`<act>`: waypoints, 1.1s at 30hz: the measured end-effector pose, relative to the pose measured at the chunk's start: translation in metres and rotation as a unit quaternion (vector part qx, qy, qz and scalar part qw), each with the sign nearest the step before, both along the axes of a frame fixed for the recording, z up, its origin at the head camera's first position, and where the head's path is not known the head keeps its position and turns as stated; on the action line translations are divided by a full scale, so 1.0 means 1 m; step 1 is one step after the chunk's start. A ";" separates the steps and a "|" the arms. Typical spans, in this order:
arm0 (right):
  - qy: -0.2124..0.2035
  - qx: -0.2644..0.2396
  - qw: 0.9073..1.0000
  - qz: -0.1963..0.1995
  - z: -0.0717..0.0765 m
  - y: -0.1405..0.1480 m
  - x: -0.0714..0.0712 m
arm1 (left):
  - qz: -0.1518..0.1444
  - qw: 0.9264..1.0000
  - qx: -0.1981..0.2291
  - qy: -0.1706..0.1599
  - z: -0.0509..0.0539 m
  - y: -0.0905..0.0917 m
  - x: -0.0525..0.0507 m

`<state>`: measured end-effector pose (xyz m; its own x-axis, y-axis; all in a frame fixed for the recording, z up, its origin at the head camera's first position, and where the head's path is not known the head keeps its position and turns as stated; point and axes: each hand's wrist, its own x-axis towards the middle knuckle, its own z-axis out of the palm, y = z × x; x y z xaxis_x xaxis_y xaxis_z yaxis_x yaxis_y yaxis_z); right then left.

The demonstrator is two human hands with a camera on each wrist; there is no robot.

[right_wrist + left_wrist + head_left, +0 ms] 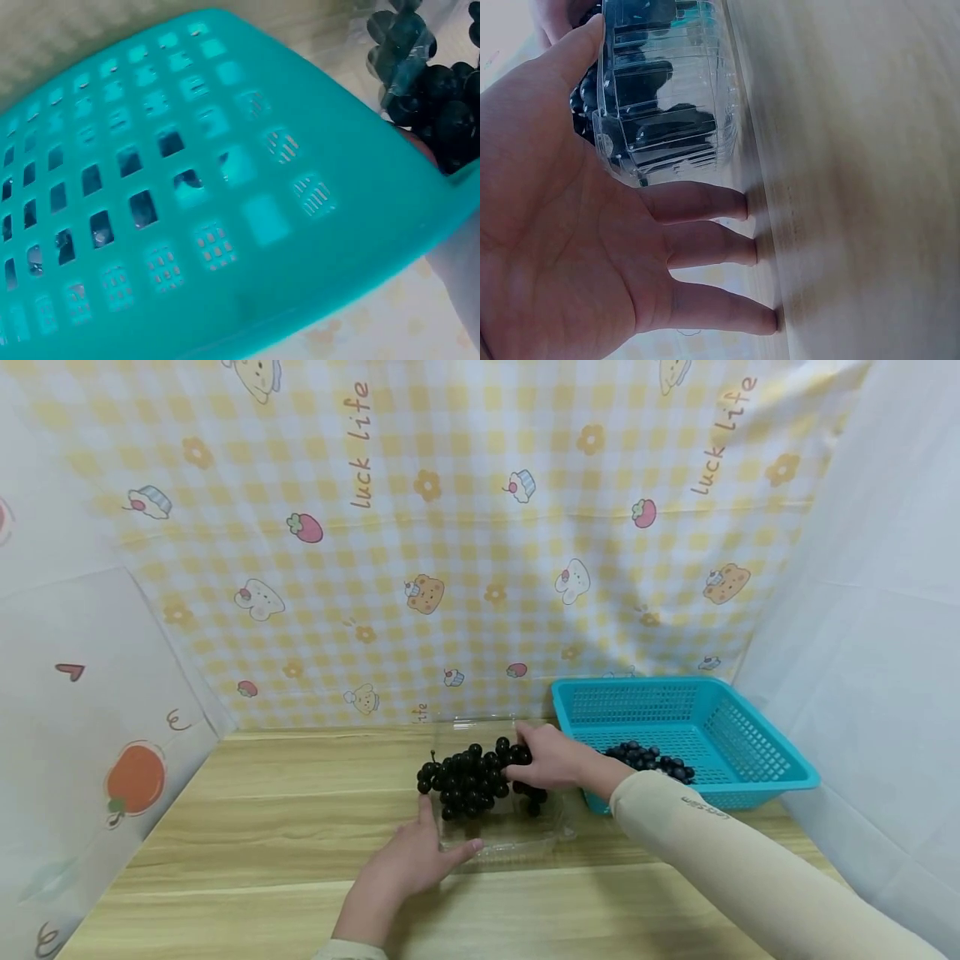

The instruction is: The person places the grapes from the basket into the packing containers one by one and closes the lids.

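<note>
A bunch of dark grapes [468, 783] lies over a clear plastic box [517, 853] on the table. At the bunch's right end, my right hand [551, 756] pinches it between thumb and fingers. My left hand [420, 853] spreads around the box's front left corner, thumb along the front rim. In the left wrist view, the thumb touches the rim of the box [679, 146] while other straight fingers [720, 307] rest on the table. A few more grapes [533, 799] show below the right hand. The right wrist view shows little of that hand behind the basket.
A turquoise plastic basket [783, 760] stands right of the box, under the right forearm. More dark grapes [648, 760] lie inside it. Behind the wooden table [262, 827] hangs a checked curtain [465, 543].
</note>
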<state>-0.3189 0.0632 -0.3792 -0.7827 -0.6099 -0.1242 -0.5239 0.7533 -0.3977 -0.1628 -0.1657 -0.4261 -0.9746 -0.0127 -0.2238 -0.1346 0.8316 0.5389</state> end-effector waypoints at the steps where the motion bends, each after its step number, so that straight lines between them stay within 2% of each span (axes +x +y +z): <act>1: -0.007 0.004 1.000 -0.002 0.001 -0.001 0.001 | 0.001 1.000 0.000 0.000 0.000 0.000 0.000; 8: 0.010 0.080 0.997 0.015 -0.007 -0.014 0.010 | 0.008 1.000 -0.004 0.000 -0.001 -0.001 0.001; 13: -0.019 0.117 0.993 -0.008 -0.006 -0.016 0.013 | 0.005 1.000 -0.001 0.002 0.000 -0.001 0.002; 16: -0.035 0.139 0.990 0.008 -0.002 -0.019 0.012 | 0.005 1.000 -0.004 0.003 0.000 -0.001 0.001; 20: -0.062 0.144 0.987 0.035 -0.002 -0.023 0.010 | 0.006 1.000 -0.005 0.004 0.000 -0.002 0.001; 24: -0.066 0.162 0.983 0.056 -0.001 -0.026 0.007 | 0.007 1.000 -0.005 0.006 -0.001 -0.001 0.000; 29: -0.058 0.200 0.974 0.083 0.009 -0.031 0.006 | 0.008 1.000 -0.007 0.007 -0.003 0.001 -0.001; 33: -0.053 0.184 0.977 0.098 0.023 -0.038 0.011 | 0.007 1.000 -0.005 0.004 -0.002 0.002 -0.003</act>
<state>-0.3075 0.0256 -0.3562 -0.6264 -0.6452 -0.4374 -0.6427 0.7450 -0.1784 -0.1653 -0.1634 -0.4286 -0.9762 -0.0291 -0.2150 -0.1419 0.8355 0.5309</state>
